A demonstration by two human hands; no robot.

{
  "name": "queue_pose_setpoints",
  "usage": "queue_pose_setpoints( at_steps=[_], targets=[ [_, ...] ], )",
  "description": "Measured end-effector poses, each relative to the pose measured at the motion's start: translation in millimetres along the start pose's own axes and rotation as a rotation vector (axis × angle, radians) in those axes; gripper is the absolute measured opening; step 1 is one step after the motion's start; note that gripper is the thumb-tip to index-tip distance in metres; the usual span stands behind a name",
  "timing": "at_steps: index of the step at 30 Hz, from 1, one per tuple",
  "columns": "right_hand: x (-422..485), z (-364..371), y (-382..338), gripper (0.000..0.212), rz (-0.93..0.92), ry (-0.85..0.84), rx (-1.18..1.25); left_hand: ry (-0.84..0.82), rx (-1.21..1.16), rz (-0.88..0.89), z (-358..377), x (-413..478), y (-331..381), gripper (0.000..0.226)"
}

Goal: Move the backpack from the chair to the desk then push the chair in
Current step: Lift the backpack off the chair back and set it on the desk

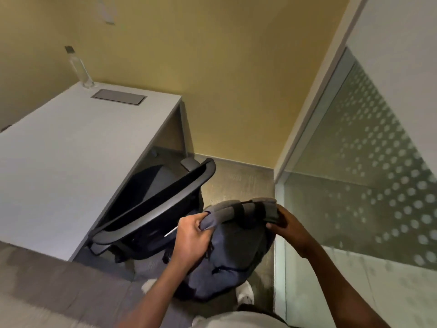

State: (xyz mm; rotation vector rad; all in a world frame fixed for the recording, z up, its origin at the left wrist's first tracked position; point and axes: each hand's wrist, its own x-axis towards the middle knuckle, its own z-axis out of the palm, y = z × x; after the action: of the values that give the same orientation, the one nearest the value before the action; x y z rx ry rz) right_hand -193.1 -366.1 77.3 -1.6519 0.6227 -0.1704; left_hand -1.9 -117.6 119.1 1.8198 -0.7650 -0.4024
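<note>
A dark blue-grey backpack [227, 252] hangs in front of me, held by its grey padded top. My left hand [191, 235] grips the left end of that top, and my right hand [283, 223] grips the right end. The backpack is off the chair, to the right of the black office chair [151, 209], whose curved backrest faces me. The chair stands partly under the white desk [71, 152] on the left, with its seat near the desk's edge.
On the desk's far end stand a clear water bottle [81, 69] and a grey cable hatch [118, 97]. A yellow wall rises behind. A frosted glass partition [354, 185] closes the right side. A grey low divider [47, 292] runs at the lower left.
</note>
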Motion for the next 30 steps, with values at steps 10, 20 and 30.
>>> queue_pose_setpoints(
  at_steps=[10, 20, 30],
  targets=[
    [42.6, -93.5, -92.5, 0.018, -0.269, 0.649, -0.053, -0.045, -0.05, 0.234, 52.0, 146.4, 110.4, 0.016],
    [180.4, -202.6, -166.2, 0.028, -0.405, 0.819, -0.152, 0.054, -0.145, 0.336, 109.8, 325.9, 144.3, 0.013],
    [372.5, -273.6, -215.5, 0.023, -0.456, 0.682, -0.191, 0.167, -0.109, 0.315, 117.5, 490.7, 153.6, 0.011]
  ],
)
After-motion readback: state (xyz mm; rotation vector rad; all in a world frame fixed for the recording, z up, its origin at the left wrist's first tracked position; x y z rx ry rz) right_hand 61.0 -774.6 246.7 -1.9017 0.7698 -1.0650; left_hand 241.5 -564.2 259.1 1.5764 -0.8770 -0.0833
